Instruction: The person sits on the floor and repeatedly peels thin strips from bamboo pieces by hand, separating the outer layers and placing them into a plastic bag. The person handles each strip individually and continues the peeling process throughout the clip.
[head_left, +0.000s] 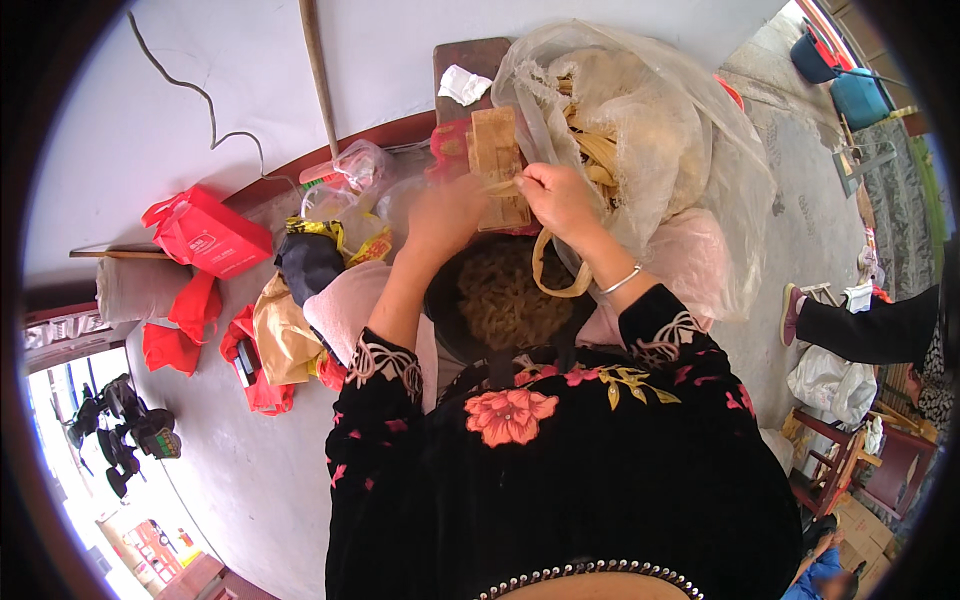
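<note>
In my right hand a pale yellow, flat plant strip is pinched between thumb and fingers. Part of it crosses a worn wooden block towards my left hand; a loop of pale strip hangs below my right wrist. Motion blurs my left hand at the block's left edge, and its fingertips cannot be made out. Under both hands, close to my lap, sits a dark basin with many small brownish pieces in it. More pale strips show inside a large clear plastic bag at the right.
A dark wooden bench carries a crumpled white tissue. Red bags, a brown paper bag and plastic bags lie at the left. A wooden pole leans on the wall. Another person's leg extends in from the right.
</note>
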